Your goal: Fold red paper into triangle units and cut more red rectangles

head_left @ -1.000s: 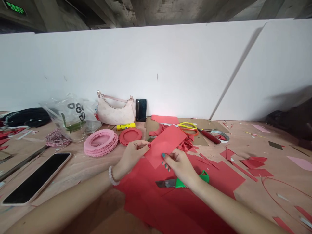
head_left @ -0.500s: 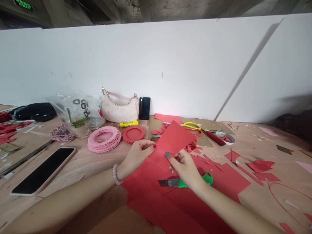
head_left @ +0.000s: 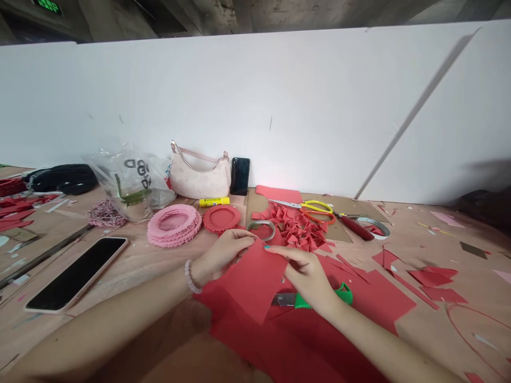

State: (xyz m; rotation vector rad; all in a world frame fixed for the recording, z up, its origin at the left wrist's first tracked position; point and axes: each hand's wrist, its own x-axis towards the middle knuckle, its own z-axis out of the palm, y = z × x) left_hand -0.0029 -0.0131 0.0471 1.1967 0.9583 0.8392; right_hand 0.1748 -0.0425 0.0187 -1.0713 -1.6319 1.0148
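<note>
My left hand, with a white bead bracelet on its wrist, and my right hand both pinch a rectangular piece of red paper. The piece lies low over a larger red paper sheet. A green-handled utility knife rests on that sheet just below my right hand, its blade pointing left. Part of the knife is hidden by my hand. A heap of folded red paper pieces sits just beyond my hands.
Yellow-handled scissors, a tape roll, a metal ring, stacked pink paper rosettes, a red rosette and a large phone lie on the wooden table. Red scraps lie to the right.
The red paper piece has dropped from a raised tilt to lie low over the large sheet. My right hand has moved down with it, and the whole view has shifted slightly.
</note>
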